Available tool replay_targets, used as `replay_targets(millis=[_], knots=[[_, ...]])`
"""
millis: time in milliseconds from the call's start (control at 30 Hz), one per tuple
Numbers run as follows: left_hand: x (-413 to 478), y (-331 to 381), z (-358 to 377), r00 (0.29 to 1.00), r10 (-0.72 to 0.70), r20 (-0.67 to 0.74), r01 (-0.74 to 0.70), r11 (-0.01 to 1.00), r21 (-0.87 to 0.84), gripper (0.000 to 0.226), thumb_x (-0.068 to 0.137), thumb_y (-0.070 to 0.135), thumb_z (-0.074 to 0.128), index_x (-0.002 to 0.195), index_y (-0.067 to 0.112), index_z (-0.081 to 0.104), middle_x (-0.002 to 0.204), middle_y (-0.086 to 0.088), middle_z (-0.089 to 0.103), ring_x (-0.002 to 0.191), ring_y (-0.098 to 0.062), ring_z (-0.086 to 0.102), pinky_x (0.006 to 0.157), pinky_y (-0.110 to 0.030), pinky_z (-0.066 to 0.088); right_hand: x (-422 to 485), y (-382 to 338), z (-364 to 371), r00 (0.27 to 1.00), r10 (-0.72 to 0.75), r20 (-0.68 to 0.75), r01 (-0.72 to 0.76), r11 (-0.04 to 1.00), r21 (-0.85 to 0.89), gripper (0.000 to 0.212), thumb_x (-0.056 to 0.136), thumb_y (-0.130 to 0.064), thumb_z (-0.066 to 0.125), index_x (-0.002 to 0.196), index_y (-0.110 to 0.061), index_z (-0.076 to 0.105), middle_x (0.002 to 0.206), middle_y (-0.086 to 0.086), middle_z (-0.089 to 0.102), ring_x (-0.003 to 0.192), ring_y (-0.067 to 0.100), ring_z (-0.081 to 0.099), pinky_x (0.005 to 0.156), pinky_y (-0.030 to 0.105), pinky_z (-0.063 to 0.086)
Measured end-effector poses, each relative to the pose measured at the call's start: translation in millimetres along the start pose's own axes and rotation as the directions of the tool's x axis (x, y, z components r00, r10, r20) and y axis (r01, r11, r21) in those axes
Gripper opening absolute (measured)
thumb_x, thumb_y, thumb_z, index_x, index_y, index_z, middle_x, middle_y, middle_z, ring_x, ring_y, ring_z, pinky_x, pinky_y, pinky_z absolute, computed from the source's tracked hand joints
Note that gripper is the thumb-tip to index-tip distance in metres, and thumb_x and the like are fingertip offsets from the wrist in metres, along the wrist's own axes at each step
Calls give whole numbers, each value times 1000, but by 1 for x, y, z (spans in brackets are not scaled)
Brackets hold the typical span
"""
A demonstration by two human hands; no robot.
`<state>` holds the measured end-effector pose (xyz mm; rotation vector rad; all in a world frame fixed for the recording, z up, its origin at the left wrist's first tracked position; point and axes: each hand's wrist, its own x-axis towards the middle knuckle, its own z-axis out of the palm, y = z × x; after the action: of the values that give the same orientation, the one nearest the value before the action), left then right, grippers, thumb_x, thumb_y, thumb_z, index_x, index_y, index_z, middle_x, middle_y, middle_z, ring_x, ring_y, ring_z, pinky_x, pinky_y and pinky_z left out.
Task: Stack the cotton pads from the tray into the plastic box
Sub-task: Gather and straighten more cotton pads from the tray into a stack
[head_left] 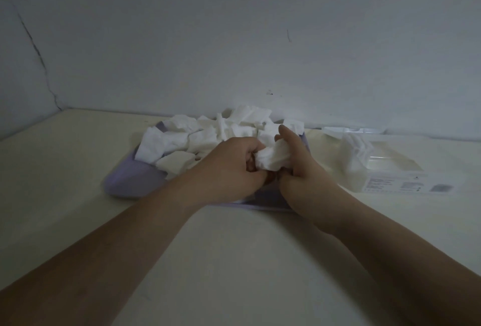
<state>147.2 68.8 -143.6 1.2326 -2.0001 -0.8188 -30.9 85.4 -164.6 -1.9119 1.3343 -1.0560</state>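
Head view, dim light. Both hands meet over the near right part of the tray point(130, 180).

Left hand point(234, 167): fingers curled, gripping the left end of a bundle point(273, 160) of white pads. Right hand point(299, 169): fingers curled round the bundle's right side, index finger raised along its far edge. The bundle sits squeezed between the two hands, just above the tray; the number of pads in it cannot be told.

Tray: lilac, on the table point(234, 247), near the wall point(234, 39). Loose pads point(208, 133) lie heaped in its far half, some overhanging the left rim. Near left corner bare.

Box point(406, 185): clear plastic, on the table just right of the tray, printed label on the front wall. Lid point(354, 130) open, lying behind it. A stack point(355, 159) of pads stands at the box's left end; the rest of the interior shows only the floor.

Wall: a dark crack point(36, 52) runs down the left side.
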Motion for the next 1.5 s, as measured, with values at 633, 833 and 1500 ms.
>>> replay_targets(millis=[633,833,1500], knots=[[-5,-4,-39,981,-161,108,139,971,193,23,83,35,83,86,14,73,68,-1,66,58,-8,56,53,-27,43,3,9,-7,981,2,-195,-34,987,-160,45,86,-28,76,127,-30,60,95,-23,61,86,-12,60,69,-4,40],[-6,-7,-14,995,-76,61,87,971,-221,12,88,9,79,96,16,78,86,-2,79,77,-8,72,72,-22,59,7,17,-10,983,55,-178,-68,996,-63,46,80,-15,79,118,-33,61,105,-14,69,89,-6,66,78,8,52],[2,-27,-1,987,-50,-153,40,997,-66,24,74,25,91,83,23,69,78,-10,74,65,-14,62,71,-49,58,1,4,-14,999,-2,-32,1,1000,-29,38,88,-45,73,123,-39,63,100,-22,69,92,-12,63,81,8,46]])
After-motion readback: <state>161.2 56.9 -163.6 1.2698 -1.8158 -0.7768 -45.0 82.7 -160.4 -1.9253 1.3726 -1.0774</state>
